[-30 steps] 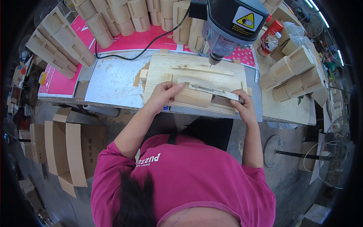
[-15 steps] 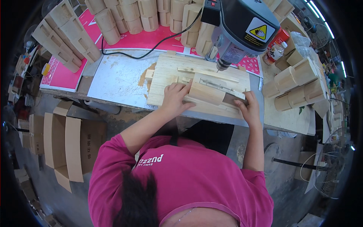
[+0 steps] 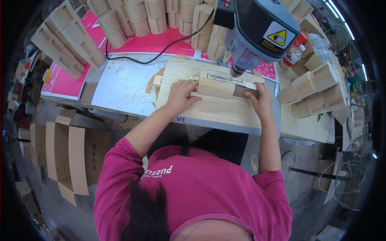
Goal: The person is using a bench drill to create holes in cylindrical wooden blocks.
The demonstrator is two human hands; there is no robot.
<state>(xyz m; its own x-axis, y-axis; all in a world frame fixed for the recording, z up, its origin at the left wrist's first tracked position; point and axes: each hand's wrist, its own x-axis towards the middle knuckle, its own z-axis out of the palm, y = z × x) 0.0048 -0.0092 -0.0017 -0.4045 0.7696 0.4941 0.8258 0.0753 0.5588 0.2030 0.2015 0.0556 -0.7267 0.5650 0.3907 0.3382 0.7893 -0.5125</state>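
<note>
A pale wooden block (image 3: 216,88) with a rounded side lies across the plywood board (image 3: 173,105), under the drill press (image 3: 257,36). Along its top runs a thin slotted strip (image 3: 243,83), and a darker brown piece (image 3: 240,92) adjoins its right end. My left hand (image 3: 181,96) grips the block's left end, fingers at the far side and thumb at the near side. At the other end, my right hand (image 3: 261,99) pinches the strip and brown piece between fingers and thumb. Just above the strip is the drill chuck (image 3: 237,71); the bit's tip is hard to make out.
Grooved wooden pieces (image 3: 157,16) stand in stacks behind and at the left. More wooden pieces (image 3: 315,94) lie to the right, near a bottle (image 3: 292,56). A black cable (image 3: 161,54) crosses the bench. An opened cardboard box (image 3: 78,154) sits on the floor.
Both hands have moved the wooden block and strip away from me and slightly left, to beneath the chuck. The block now lies more squarely along the board.
</note>
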